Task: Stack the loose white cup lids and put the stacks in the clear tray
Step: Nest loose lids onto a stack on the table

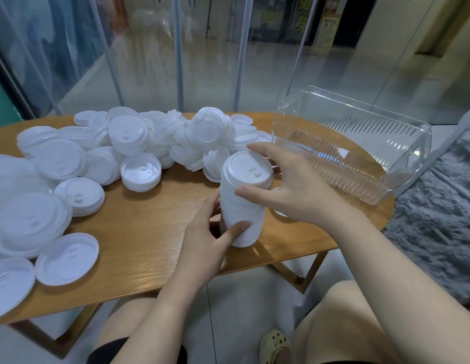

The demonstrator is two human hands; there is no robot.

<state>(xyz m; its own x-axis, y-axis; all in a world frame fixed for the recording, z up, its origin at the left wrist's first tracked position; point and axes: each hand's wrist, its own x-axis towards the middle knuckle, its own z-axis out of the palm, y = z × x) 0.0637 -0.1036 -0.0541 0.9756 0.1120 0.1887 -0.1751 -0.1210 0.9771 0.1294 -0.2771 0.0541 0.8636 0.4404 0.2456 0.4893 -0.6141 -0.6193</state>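
Clearly the left hand (pixel 202 240) grips the lower part of the lid stack (pixel 243 198), thumb across its front, steadying it upright on the table (pixel 149 232), while the right hand (pixel 289 185) cups the top, probably squaring the lids so they travel as one. Just beyond sits the clear tray (pixel 360 143), tipped on its side and holding nothing. Loose lids (pixel 139 143) heap leftward, so I'd judge most stacking remains.

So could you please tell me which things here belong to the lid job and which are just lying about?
Job: stack of lids, held by left hand and right hand; loose lids; clear tray.
Lying about: wooden table; grey rug; shoe.
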